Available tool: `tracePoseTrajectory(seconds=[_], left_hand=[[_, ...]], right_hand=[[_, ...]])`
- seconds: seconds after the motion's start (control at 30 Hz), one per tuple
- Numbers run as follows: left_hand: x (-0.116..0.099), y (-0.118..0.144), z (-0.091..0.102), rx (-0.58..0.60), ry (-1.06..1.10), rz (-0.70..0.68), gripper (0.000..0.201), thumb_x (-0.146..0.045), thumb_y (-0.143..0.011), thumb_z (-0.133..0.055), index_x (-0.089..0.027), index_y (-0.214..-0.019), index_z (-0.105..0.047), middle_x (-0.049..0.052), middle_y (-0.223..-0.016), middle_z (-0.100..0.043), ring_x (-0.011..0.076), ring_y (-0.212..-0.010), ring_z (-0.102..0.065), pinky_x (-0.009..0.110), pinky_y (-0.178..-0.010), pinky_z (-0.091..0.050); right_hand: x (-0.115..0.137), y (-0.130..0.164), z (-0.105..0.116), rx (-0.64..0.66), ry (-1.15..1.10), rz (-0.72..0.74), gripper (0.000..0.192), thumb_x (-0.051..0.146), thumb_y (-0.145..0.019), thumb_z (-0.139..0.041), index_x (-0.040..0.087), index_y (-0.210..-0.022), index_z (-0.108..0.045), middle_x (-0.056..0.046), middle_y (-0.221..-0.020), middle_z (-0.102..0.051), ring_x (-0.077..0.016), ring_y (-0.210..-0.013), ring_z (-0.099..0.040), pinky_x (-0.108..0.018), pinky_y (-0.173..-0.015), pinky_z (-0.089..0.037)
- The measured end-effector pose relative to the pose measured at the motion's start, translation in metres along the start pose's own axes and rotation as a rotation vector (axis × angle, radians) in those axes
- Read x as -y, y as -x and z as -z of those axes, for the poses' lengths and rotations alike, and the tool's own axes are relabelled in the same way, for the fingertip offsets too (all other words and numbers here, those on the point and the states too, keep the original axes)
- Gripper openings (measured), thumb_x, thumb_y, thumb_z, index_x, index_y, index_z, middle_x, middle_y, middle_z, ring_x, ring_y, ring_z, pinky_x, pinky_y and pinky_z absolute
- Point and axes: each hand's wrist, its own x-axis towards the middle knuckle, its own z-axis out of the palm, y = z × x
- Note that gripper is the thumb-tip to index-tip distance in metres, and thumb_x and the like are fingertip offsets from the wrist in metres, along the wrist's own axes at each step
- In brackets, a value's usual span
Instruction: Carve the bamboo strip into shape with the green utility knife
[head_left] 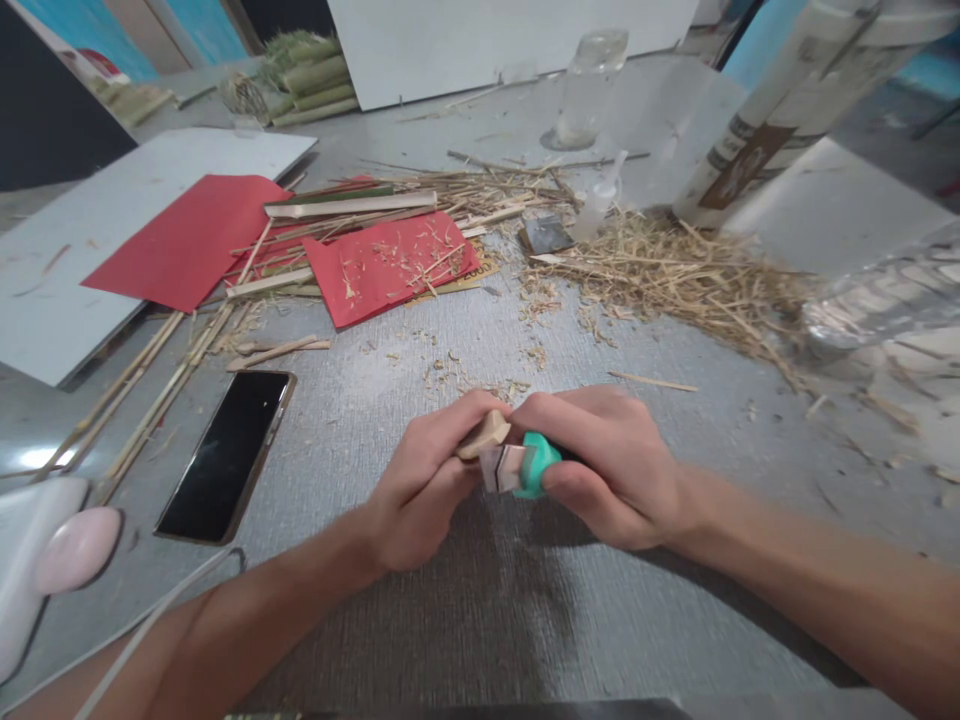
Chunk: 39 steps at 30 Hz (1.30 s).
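Your left hand (420,490) grips one wood piece (484,436), right hand (607,465) grips one teal knife (525,468); two red sheets (390,265) at 11 o'clock, the label on the bottle (780,110) unreadable.

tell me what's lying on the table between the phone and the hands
In the head view, nothing lies between the phone and the hands, only bare grey table.

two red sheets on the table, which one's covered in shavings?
The smaller red sheet, the one nearer the middle of the table, strewn with straw bits. The larger red sheet to its left, overlapping the white board, looks clean.
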Motion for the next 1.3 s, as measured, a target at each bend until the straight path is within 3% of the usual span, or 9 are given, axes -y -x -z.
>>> tracePoseTrajectory(seconds=[0.3, 0.8, 0.97, 1.3], left_hand=[[-0.0047, -0.0021, -0.0005, -0.005, -0.038, 0.037, 0.013, -0.031, -0.103, -0.052, -0.023, -0.095, -0.057, -0.002, -0.084, -0.054, 0.0152, -0.077, -0.047, 0.031, -0.072, -0.039], [-0.0006, -0.002, -0.0016, -0.042, -0.008, 0.044, 0.043, -0.059, -0.102, -0.062, -0.021, -0.084, -0.051, -0.001, -0.079, -0.051, 0.0152, -0.072, -0.042, 0.03, -0.067, -0.035], [-0.0021, -0.0023, -0.0026, -0.049, -0.014, 0.05, 0.043, -0.056, -0.101, -0.065, -0.021, -0.082, -0.049, 0.0, -0.079, -0.054, 0.0154, -0.072, -0.044, 0.031, -0.066, -0.036], [-0.0011, -0.0032, -0.0022, -0.057, 0.019, 0.065, 0.041, -0.052, -0.099, -0.068, -0.021, -0.081, -0.049, -0.002, -0.075, -0.046, 0.0138, -0.069, -0.037, 0.03, -0.063, -0.033]], right_hand=[[0.0007, 0.0004, -0.0021, -0.009, 0.003, -0.01, 0.042, 0.058, -0.116, -0.032, 0.025, -0.097, -0.049, 0.006, -0.071, -0.051, -0.0114, -0.056, -0.038, -0.029, -0.054, -0.029], [-0.0009, -0.0004, -0.005, 0.0, -0.055, -0.059, 0.039, 0.058, -0.112, -0.045, 0.024, -0.095, -0.053, 0.006, -0.069, -0.053, -0.0103, -0.052, -0.036, -0.029, -0.051, -0.026], [-0.0007, -0.0006, -0.0046, 0.011, -0.059, -0.06, 0.04, 0.059, -0.113, -0.044, 0.024, -0.094, -0.051, 0.007, -0.068, -0.05, -0.0103, -0.053, -0.035, -0.029, -0.051, -0.025], [-0.0017, -0.0001, -0.0042, 0.045, -0.041, -0.074, 0.038, 0.058, -0.113, -0.043, 0.025, -0.095, -0.049, 0.007, -0.069, -0.047, -0.0107, -0.055, -0.036, -0.028, -0.053, -0.028]])
